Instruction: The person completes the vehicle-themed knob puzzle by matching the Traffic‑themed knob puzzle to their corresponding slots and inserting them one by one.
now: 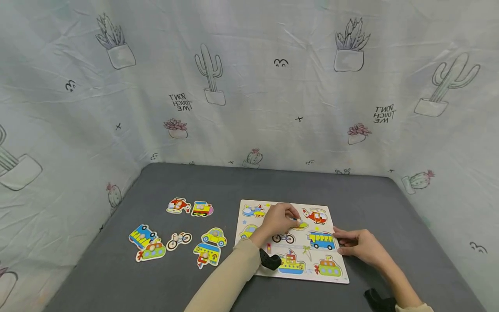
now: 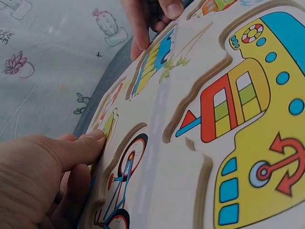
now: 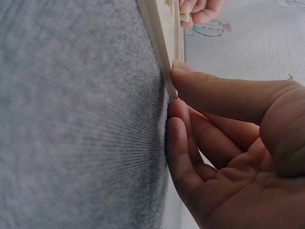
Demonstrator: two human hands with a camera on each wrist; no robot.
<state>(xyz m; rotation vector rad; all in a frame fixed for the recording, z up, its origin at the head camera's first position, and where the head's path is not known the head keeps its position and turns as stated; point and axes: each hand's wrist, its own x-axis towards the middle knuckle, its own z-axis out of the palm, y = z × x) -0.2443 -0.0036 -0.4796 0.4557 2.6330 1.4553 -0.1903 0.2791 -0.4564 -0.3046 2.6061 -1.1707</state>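
A wooden vehicle puzzle board (image 1: pixel 298 248) lies on the grey table, with recessed pictures of a plane, helicopter, bus, bicycle, ship and submarine. Over its top middle, my left hand (image 1: pixel 276 221) pinches a small puzzle piece between thumb and fingers. Green and yellow of that piece (image 2: pixel 110 125) show past the fingertips in the left wrist view; the rest is hidden by the hand. My right hand (image 1: pixel 362 245) grips the board's right edge, thumb (image 3: pixel 209 88) on the upper side and curled fingers (image 3: pixel 177 138) low against the edge.
Left of the board lie loose pieces: a helicopter (image 1: pixel 179 206), a train (image 1: pixel 202 209), a bus (image 1: pixel 142 235), a submarine (image 1: pixel 151 251), a bicycle (image 1: pixel 179 241), a car (image 1: pixel 214 237) and a ship (image 1: pixel 207 254). A cactus-print cloth (image 1: pixel 249 82) hangs around the table (image 1: pixel 218 182).
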